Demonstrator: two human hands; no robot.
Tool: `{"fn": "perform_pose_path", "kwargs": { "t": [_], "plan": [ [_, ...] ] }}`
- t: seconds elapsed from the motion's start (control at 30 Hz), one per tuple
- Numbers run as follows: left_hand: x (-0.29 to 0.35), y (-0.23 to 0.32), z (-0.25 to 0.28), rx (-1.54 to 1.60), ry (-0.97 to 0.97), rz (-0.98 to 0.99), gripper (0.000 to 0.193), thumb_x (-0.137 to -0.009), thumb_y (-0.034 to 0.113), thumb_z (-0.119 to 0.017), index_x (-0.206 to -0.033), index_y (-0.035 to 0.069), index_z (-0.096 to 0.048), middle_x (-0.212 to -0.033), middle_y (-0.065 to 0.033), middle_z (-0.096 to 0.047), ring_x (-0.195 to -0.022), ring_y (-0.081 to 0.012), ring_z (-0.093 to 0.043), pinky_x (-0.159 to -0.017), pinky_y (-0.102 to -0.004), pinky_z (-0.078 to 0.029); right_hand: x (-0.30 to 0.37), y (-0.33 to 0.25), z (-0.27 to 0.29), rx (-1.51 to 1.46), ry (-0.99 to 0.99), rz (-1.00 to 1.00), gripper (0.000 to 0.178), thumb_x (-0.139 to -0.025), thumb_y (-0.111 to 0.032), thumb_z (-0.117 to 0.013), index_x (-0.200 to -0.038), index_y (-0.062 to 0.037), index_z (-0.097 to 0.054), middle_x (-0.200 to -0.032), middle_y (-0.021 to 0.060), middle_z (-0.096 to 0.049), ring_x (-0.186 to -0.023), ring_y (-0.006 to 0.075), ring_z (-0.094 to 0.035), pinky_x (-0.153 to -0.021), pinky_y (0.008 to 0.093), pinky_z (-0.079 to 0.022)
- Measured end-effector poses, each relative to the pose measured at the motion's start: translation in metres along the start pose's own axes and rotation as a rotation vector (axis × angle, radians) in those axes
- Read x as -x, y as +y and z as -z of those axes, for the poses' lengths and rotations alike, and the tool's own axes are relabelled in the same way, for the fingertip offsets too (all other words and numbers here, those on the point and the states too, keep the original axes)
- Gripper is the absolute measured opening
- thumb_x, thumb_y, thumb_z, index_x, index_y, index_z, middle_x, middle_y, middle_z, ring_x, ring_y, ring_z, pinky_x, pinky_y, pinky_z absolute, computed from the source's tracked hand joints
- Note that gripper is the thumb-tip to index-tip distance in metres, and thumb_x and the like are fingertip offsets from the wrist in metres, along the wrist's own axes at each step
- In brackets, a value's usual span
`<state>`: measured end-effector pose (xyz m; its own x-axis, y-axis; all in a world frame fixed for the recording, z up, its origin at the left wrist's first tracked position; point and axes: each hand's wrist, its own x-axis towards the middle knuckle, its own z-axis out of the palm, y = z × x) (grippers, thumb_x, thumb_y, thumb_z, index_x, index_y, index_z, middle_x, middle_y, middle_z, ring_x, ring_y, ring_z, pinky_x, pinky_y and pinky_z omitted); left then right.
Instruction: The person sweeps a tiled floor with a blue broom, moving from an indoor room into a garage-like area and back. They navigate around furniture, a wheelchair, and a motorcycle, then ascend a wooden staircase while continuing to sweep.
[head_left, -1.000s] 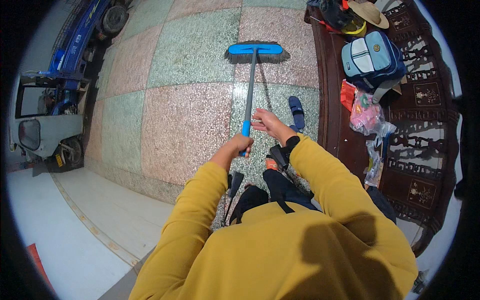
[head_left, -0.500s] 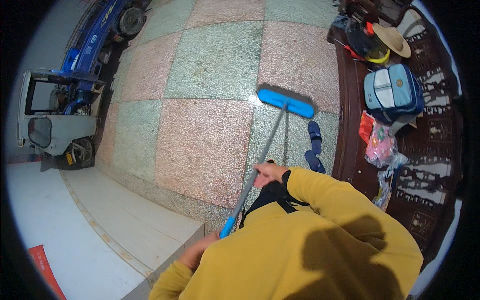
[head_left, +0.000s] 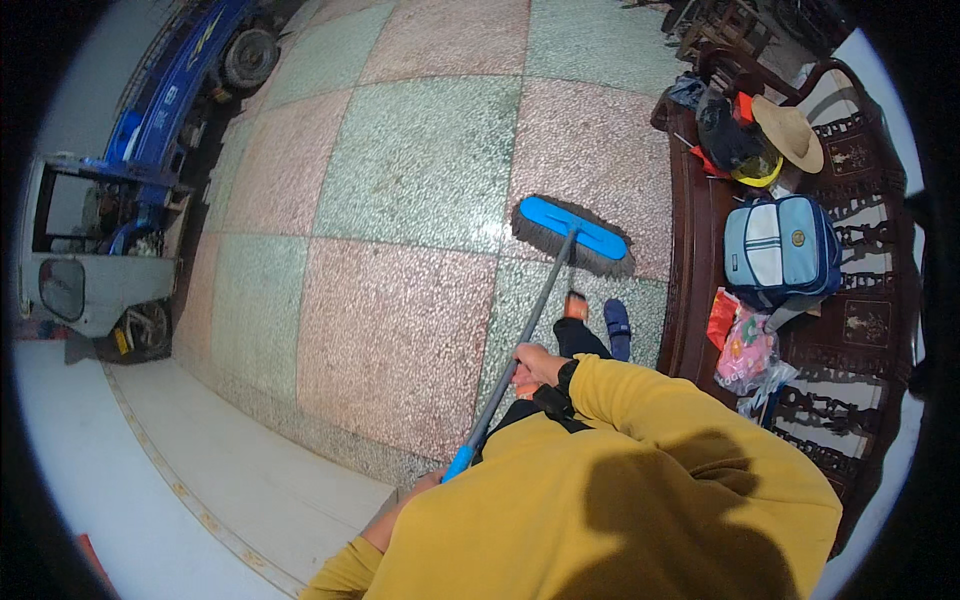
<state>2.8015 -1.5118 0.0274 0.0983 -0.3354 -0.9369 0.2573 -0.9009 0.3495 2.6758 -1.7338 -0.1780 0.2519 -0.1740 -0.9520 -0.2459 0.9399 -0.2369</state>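
My right hand (head_left: 534,363) is closed around the grey pole of a dust mop (head_left: 574,232), about midway along it. Lower down, my left hand (head_left: 408,500) is wrapped at the blue grip end, its fingers partly hidden by the yellow sleeve and top. The mop's blue plate with a dark grey fringe lies flat on the pebbled floor, ahead and slightly right. One of my feet, in an orange shoe (head_left: 576,306), is stepping just behind it. A dark blue slipper (head_left: 617,328) lies right of that foot.
Along the right runs a carved dark wooden bench (head_left: 683,250) bearing a blue bag (head_left: 784,250), a straw hat (head_left: 788,135) and plastic bags (head_left: 747,355). A blue and grey vehicle (head_left: 110,255) stands at left, near a pale ledge (head_left: 230,450).
The mop has gone slightly forward over the floor, and more fringe shows around its plate. My foot has stepped forward beside the slippers. Both hands keep their hold.
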Motion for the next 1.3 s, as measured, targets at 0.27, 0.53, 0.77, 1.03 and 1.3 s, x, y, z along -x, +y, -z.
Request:
{"fn": "perform_pose_path", "kwargs": {
  "t": [0.27,0.53,0.77,1.03,1.3],
  "plan": [
    [-0.131,0.24,-0.076,-0.119,-0.306,0.044,0.011,-0.068,0.011,-0.052,-0.068,0.005,-0.043,-0.049,-0.0037,-0.042,-0.034,-0.0117,-0.038,-0.033,-0.0246,-0.033,-0.068,-0.228,0.069,-0.347,0.032,0.195,0.012,-0.079,-0.013,-0.046,-0.076,-0.0035,-0.039,-0.068,0.0065,-0.033,-0.063,0.019,-0.037,-0.05,0.0353,-0.032],
    [-0.311,0.505,-0.216,-0.085,-0.253,-0.174,0.015,-0.071,0.013,-0.054,-0.064,0.005,-0.044,-0.046,-0.0021,-0.041,-0.032,-0.0108,-0.034,-0.031,-0.0238,-0.029,-0.062,-0.435,0.164,-0.262,-0.118,0.575,0.024,-0.083,-0.031,-0.044,-0.09,-0.0088,-0.044,-0.077,0.004,-0.047,-0.073,0.0177,-0.048,-0.061,0.0331,-0.04],
    [-0.296,0.528,-0.207,-0.318,-0.269,-0.266,0.018,-0.074,0.015,-0.046,-0.06,0.004,-0.043,-0.045,-0.0057,-0.043,-0.032,-0.0151,-0.039,-0.033,-0.0279,-0.035,-0.07,-0.439,0.189,-0.411,-0.246,0.306,0.038,-0.084,-0.039,-0.038,-0.101,-0.0053,-0.042,-0.092,0.013,-0.054,-0.075,0.0226,-0.055,-0.063,0.0338,-0.045],
    [-0.158,0.432,-0.052,-0.58,-0.164,0.03,0.039,-0.07,0.019,-0.057,-0.102,-0.002,-0.044,-0.073,-0.009,-0.056,-0.063,-0.0128,-0.051,-0.056,-0.0261,-0.043,-0.112,-0.422,0.133,-0.064,-0.428,-0.151,0.071,-0.079,-0.047,-0.044,-0.124,-0.0001,-0.017,-0.117,0.0275,-0.034,-0.104,0.0393,-0.041,-0.081,0.0486,-0.039],
    [-0.168,0.417,-0.04,-0.333,0.035,0.136,0.03,-0.07,0.015,-0.056,-0.093,-0.001,-0.047,-0.068,-0.0085,-0.054,-0.056,-0.0134,-0.05,-0.051,-0.0263,-0.042,-0.134,-0.457,0.096,0.167,-0.416,-0.393,0.063,-0.066,-0.034,-0.056,-0.109,0.0063,-0.034,-0.104,0.0214,-0.045,-0.09,0.0307,-0.05,-0.076,0.0383,-0.044]
  ]
}}
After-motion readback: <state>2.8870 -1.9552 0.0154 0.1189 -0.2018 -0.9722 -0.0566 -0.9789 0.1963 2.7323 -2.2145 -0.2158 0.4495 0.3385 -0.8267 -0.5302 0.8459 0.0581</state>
